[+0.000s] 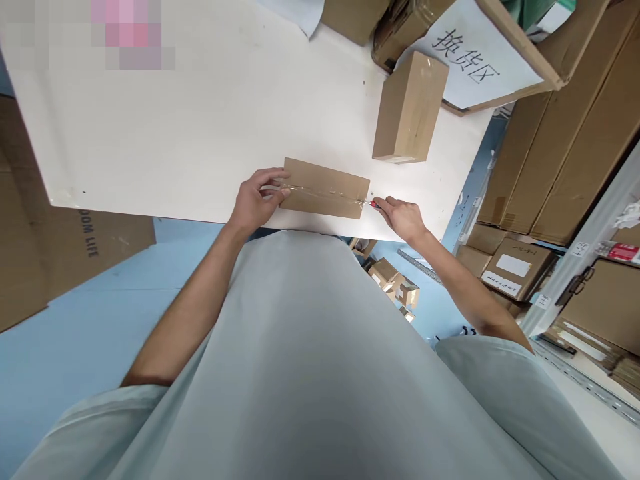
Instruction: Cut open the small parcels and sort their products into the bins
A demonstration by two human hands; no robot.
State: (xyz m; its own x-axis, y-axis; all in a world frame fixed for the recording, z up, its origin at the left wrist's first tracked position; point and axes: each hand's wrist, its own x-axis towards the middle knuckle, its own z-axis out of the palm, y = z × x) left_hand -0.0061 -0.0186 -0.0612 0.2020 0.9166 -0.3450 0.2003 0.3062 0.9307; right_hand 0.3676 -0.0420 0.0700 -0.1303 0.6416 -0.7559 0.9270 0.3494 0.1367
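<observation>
A small cardboard box (325, 180) lies near the front edge of the white table, with a strip of clear tape running along its top. My left hand (257, 200) grips the box's left end, fingers at the far side and thumb on the near side. In my right hand (403, 217) is a small red-handled cutter (374, 204), its tip at the right end of the tape seam. Most of the cutter is hidden by my fingers.
A taller taped box (413, 110) stands on the table (200, 113) to the right. Behind it is a carton with a handwritten sign (470, 60). Shelving with large cartons (560, 147) rises at the right; small boxes (395, 283) sit lower down. A big carton (65, 247) is at the left.
</observation>
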